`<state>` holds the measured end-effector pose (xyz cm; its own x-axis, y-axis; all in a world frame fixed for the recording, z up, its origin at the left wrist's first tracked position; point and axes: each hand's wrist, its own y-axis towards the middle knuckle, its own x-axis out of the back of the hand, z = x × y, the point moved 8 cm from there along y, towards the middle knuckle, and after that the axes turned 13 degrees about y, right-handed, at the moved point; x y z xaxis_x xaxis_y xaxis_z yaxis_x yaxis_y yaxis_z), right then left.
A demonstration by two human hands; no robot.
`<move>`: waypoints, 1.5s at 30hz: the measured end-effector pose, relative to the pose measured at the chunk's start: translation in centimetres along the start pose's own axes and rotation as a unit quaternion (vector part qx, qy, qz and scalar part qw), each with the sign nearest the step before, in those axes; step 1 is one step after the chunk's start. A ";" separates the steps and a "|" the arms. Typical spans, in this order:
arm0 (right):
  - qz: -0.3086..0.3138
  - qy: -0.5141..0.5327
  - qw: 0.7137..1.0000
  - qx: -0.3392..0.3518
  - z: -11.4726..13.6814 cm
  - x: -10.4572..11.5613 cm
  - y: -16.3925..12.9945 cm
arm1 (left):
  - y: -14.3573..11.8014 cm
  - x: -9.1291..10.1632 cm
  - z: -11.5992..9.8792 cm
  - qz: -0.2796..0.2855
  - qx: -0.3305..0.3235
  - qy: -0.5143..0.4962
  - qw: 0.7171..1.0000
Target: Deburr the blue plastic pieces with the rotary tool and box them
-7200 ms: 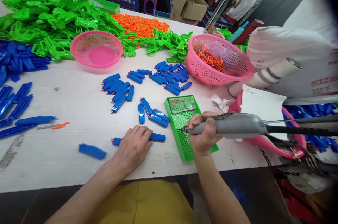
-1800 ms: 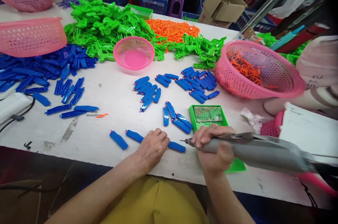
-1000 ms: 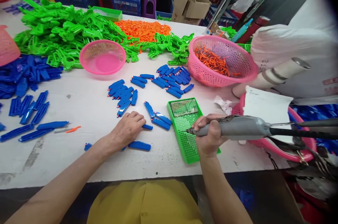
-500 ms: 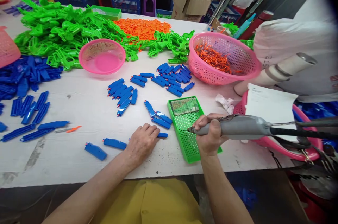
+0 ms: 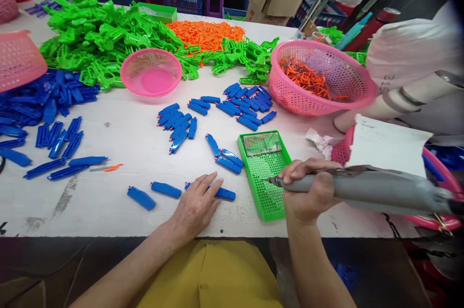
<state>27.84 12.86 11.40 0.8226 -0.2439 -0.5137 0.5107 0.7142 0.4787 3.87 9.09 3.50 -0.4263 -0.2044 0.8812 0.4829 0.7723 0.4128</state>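
Note:
My left hand [image 5: 197,201] lies on the table with its fingers stretched out and a little apart. Its fingertips rest over a long blue plastic piece [image 5: 225,194], partly covered by the hand. In my right hand [image 5: 308,189] is a grey electric screwdriver [image 5: 377,189], held sideways. The thin bit points left above the green perforated tray [image 5: 261,209], apart from the blue pieces. Left of my left hand lie two more blue pieces, one of them the blue casing [image 5: 141,198]. Beyond it sits a small cluster of blue casings [image 5: 226,160].
Grouped blue casings [image 5: 177,124] lie mid-table. A small pink basket [image 5: 151,88] stands before green toy-gun parts [image 5: 105,37] and orange parts [image 5: 210,35]. A larger pink basket [image 5: 348,100] holds orange pieces. At right are a white paper [image 5: 389,143] and crumpled tissue [image 5: 319,142].
The camera view has shifted, so the table's things appear further right. My left fingers have spread and show more of the blue piece. The screwdriver's rear end has swung toward me.

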 end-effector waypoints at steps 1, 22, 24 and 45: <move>0.011 0.014 1.000 -0.003 0.4 -0.4 -0.1 | -0.2 0.0 0.2 0.010 0.002 0.012 1.000; 0.087 0.048 0.990 -0.097 -1.8 -4.8 -4.6 | 1.2 -2.0 -1.4 0.070 -0.015 0.049 0.996; 0.086 0.040 0.990 -0.104 -2.0 -4.8 -4.6 | 1.1 -2.1 -1.3 0.075 -0.013 0.046 0.996; 0.159 0.047 0.981 -0.098 -3.2 -5.7 -5.9 | 0.9 -2.3 -1.4 0.069 -0.023 0.057 0.996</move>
<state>19.30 12.15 9.22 0.9015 0.0668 -0.4277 0.1663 0.8588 0.4846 6.37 9.42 2.14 -0.2642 -0.1671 0.9499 0.5672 0.7697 0.2931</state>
